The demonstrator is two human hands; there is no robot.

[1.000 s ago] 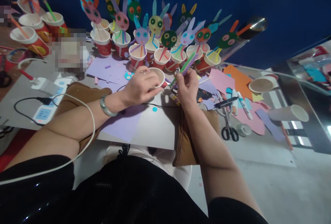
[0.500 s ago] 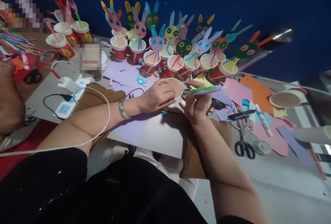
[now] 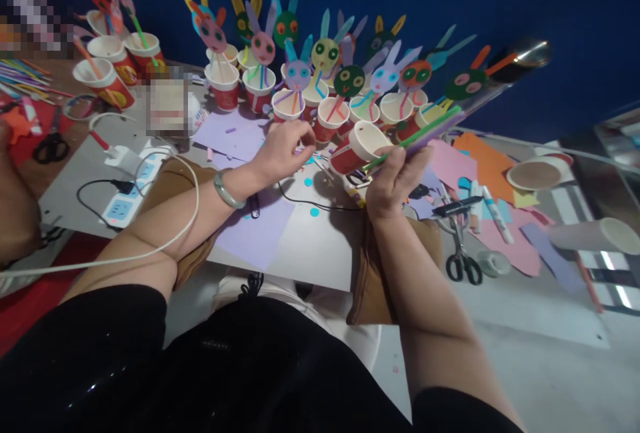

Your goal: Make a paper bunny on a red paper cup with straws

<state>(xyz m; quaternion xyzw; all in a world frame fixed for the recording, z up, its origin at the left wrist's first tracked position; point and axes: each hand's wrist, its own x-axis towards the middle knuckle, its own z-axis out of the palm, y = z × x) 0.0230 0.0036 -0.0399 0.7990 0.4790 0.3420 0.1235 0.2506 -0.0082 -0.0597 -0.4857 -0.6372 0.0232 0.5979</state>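
My right hand (image 3: 393, 183) is closed around long thin green and purple straws (image 3: 425, 133), which point up to the right. A red and white paper cup (image 3: 343, 156) tilts at its fingertips, with its mouth turned up and right and a small dark hole inside near the rim; the hand seems to grip it too. My left hand (image 3: 285, 149), with a bangle on the wrist, hovers left of the cup with bent fingers and a gap to the thumb. I see nothing in it. Below lie small blue paper dots (image 3: 315, 212) and a purple paper sheet (image 3: 257, 233).
Several cups with paper rabbit heads (image 3: 299, 76) stand in rows behind my hands. A power strip (image 3: 133, 186) and white cable lie left. Scissors (image 3: 464, 266), tape (image 3: 494, 263), a marker (image 3: 497, 214) and coloured paper are on the right. Another person's arm (image 3: 20, 199) shows far left.
My left hand has come off the cup and moved up and left. The cup now tilts up beside my right hand, which has risen with the straws. The view has shifted slightly.
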